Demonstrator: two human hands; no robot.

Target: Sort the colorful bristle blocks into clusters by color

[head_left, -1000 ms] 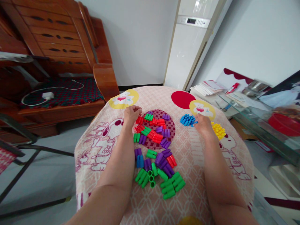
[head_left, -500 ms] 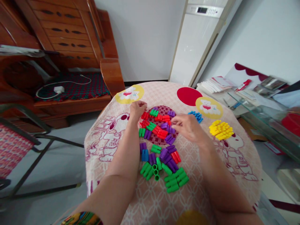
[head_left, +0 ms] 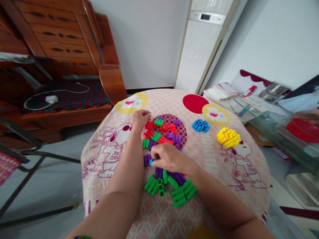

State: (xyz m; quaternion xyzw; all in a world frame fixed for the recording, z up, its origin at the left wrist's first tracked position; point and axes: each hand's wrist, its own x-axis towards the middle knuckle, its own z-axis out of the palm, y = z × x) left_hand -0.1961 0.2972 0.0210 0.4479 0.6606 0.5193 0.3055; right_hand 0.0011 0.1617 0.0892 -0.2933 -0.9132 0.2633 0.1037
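A loose heap of red, green and purple plastic pegs [head_left: 163,136] lies in the middle of a round table with a cartoon-print cloth [head_left: 216,172]. My right hand [head_left: 169,158] reaches across the heap, its fingers pinched on a blue peg [head_left: 151,161] at the heap's left side. My left hand [head_left: 140,119] rests as a closed fist at the heap's far left edge; what it holds, if anything, is hidden. A sorted cluster of blue pegs [head_left: 200,125] and another of yellow pegs [head_left: 228,137] sit to the right. Several green pegs [head_left: 183,194] lie near me.
A wooden bench [head_left: 62,83] with a white charger and cable stands left of the table. A white floor-standing air conditioner [head_left: 196,49] is behind. A glass table [head_left: 279,126] with papers and a red bowl is on the right. Metal chair legs [head_left: 22,149] stand at left.
My right hand has come from the blue cluster at the right, across the heap, down to its near left side, and now pinches a blue peg. The left fist has stayed put.
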